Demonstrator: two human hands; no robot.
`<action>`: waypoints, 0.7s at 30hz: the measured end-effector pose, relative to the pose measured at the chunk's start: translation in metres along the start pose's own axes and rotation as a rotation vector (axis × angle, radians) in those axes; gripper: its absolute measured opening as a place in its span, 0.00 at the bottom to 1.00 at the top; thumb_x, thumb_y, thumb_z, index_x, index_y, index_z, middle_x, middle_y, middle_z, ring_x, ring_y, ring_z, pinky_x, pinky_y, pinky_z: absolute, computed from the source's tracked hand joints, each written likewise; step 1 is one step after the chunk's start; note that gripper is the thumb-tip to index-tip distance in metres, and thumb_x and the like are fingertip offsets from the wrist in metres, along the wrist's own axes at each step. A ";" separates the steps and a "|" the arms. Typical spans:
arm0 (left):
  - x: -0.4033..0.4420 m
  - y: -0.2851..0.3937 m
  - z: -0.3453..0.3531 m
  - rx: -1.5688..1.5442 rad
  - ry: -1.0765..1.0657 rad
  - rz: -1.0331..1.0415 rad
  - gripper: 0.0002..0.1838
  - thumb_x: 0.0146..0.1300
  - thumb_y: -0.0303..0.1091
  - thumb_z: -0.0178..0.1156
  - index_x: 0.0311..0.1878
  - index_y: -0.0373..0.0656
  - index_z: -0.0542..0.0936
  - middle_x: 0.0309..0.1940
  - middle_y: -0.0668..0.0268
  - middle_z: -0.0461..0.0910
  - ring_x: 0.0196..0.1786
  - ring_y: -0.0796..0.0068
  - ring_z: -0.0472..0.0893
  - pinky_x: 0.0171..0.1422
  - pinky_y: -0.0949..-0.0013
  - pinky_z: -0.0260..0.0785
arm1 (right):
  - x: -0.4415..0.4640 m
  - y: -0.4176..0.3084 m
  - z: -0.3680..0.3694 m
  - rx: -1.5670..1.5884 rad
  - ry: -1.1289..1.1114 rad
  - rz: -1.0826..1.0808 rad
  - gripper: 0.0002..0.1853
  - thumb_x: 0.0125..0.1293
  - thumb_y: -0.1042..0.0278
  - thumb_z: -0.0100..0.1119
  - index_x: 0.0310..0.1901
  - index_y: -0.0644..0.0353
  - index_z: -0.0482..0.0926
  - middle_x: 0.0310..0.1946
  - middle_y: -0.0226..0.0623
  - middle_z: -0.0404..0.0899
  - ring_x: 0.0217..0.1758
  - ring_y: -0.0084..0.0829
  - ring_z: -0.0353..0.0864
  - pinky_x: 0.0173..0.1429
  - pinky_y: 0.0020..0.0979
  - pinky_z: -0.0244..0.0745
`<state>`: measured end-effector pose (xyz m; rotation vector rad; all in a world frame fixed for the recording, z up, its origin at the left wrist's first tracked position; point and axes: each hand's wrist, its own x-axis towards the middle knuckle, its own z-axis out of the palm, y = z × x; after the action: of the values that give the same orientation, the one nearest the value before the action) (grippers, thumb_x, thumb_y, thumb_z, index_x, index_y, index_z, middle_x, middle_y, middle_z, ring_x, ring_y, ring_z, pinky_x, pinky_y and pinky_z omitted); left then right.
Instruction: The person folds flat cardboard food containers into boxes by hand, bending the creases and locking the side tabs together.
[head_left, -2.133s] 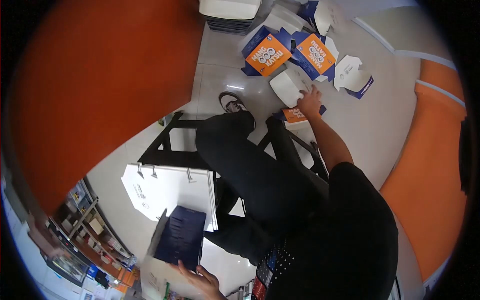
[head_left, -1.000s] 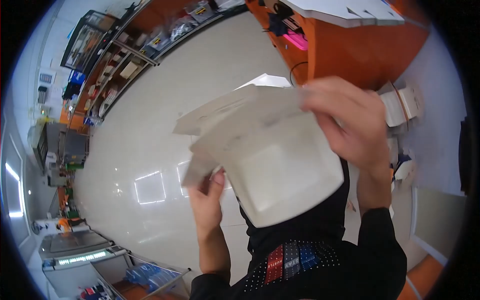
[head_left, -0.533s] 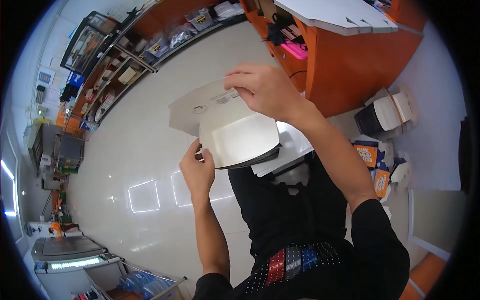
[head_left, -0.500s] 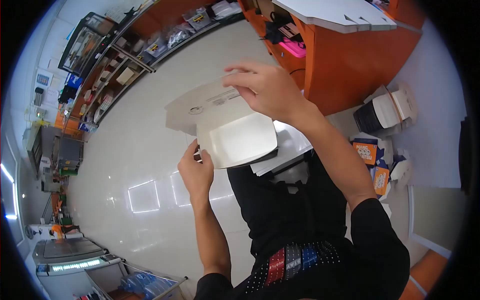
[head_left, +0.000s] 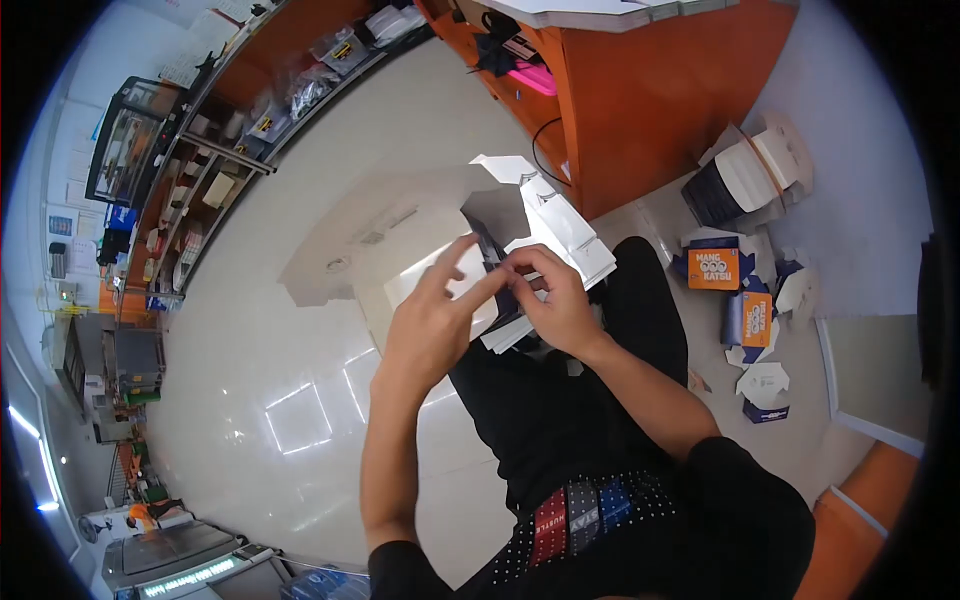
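L hand [head_left: 430, 325] spread, R hand [head_left: 556, 303] pinching paper carton [head_left: 412, 280] at side edge; R's off lid [head_left: 350, 240] now, so work's moved carton-side.

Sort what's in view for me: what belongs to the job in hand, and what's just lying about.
Likely part of the job:
open carton, at the left hand and right hand
flat white cardboard by the knees
orange-and-blue cartons on the floor
strapped carton stack

Apparently just around:
pink item on the shelf
black glass-sided cabinet
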<state>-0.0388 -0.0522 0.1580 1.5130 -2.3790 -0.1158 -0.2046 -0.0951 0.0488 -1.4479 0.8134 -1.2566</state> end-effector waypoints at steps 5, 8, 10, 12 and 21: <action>0.007 -0.007 -0.012 -0.107 -0.027 -0.084 0.22 0.57 0.22 0.67 0.57 0.42 0.84 0.61 0.54 0.76 0.48 0.58 0.86 0.46 0.59 0.82 | 0.005 0.002 -0.001 0.099 -0.054 0.103 0.07 0.68 0.82 0.60 0.47 0.68 0.80 0.43 0.40 0.80 0.43 0.32 0.87 0.43 0.29 0.82; -0.001 0.019 -0.020 -0.167 -0.077 -0.224 0.23 0.58 0.31 0.73 0.58 0.42 0.83 0.59 0.56 0.77 0.42 0.60 0.87 0.45 0.58 0.80 | 0.008 0.006 -0.003 0.068 -0.074 0.087 0.08 0.67 0.82 0.62 0.48 0.67 0.80 0.43 0.40 0.81 0.42 0.32 0.87 0.43 0.28 0.82; -0.007 0.025 -0.014 -0.170 -0.150 -0.270 0.23 0.59 0.31 0.74 0.58 0.42 0.82 0.57 0.56 0.79 0.39 0.60 0.87 0.44 0.59 0.80 | 0.012 0.011 -0.002 0.059 -0.073 0.085 0.09 0.67 0.81 0.63 0.48 0.67 0.80 0.44 0.40 0.81 0.41 0.30 0.87 0.42 0.28 0.82; -0.016 0.020 -0.003 -0.149 -0.072 -0.216 0.20 0.61 0.27 0.72 0.57 0.42 0.82 0.44 0.59 0.84 0.36 0.61 0.87 0.39 0.61 0.79 | 0.014 0.011 -0.001 0.062 -0.088 0.111 0.11 0.65 0.81 0.64 0.49 0.67 0.80 0.45 0.40 0.81 0.40 0.29 0.87 0.42 0.28 0.82; -0.020 0.030 -0.005 0.207 0.025 -0.060 0.22 0.52 0.19 0.67 0.52 0.46 0.86 0.32 0.66 0.80 0.29 0.67 0.82 0.32 0.62 0.76 | 0.025 0.001 -0.004 -0.059 -0.159 0.112 0.17 0.59 0.83 0.66 0.51 0.65 0.81 0.48 0.37 0.82 0.38 0.21 0.84 0.38 0.24 0.83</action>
<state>-0.0557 -0.0203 0.1652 1.6674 -2.3876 0.1386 -0.2027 -0.1192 0.0547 -1.5072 0.8181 -1.0277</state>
